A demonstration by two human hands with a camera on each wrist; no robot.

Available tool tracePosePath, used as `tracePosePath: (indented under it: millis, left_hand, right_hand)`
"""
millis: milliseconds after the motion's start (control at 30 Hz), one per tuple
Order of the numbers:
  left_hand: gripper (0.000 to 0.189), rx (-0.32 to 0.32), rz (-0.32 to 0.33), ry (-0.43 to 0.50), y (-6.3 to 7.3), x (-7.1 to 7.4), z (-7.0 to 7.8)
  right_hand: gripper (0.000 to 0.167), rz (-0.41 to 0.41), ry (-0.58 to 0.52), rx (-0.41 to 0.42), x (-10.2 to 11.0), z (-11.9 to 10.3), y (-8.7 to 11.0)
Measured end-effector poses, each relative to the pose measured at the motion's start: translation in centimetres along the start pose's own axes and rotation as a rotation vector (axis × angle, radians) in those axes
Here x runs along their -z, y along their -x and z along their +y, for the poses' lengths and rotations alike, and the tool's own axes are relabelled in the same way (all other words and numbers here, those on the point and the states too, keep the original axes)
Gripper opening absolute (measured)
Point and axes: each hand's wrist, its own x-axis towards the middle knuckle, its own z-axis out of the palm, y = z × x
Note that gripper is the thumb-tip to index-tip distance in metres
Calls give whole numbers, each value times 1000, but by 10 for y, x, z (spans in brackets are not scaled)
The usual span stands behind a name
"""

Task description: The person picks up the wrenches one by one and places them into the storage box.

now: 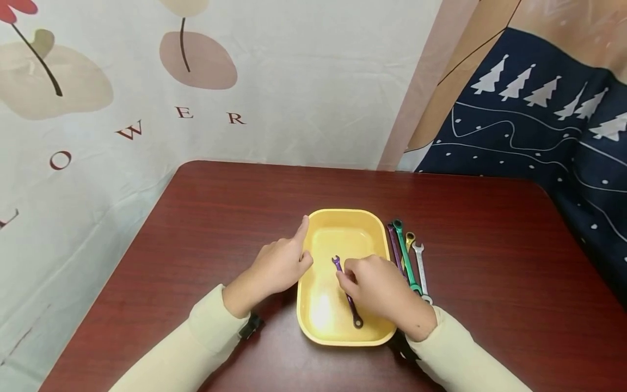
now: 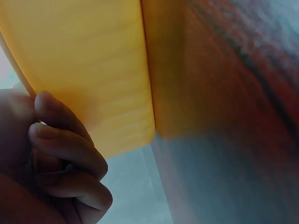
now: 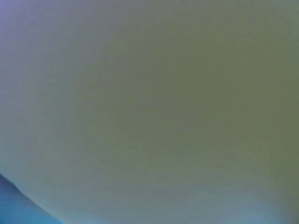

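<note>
A yellow tray (image 1: 313,305) stands on the table, and my left hand (image 1: 281,264) grips its left rim. In the left wrist view the curled fingers (image 2: 70,149) lie against the tray's outer wall (image 2: 103,74). My right hand (image 1: 377,283) is over the tray's right half and pinches a purple combination wrench (image 1: 351,310) near its middle. The wrench's open end points away from me and its ring end towards me. Part of its shaft is hidden by the thumb and fingers. A blurred pale surface fills nearly all of the right wrist view.
Right of the tray lie several more wrenches: a purple one (image 1: 393,242), a green one (image 1: 406,258), a gold one (image 1: 410,238) and a silver one (image 1: 421,267). Behind the dark red table (image 1: 235,201) hangs a pale printed cloth (image 1: 313,81).
</note>
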Motion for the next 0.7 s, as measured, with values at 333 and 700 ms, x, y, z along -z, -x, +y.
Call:
tracePosePath:
  millis: [333,700]
  left_hand:
    - [89,23,-57,-53,1,-2,3]
    - [89,29,-60,-22,4,-4,2]
  right_hand:
    - [30,70,1,32,11,7,-1]
    - [30,124,24,3,29,17,0]
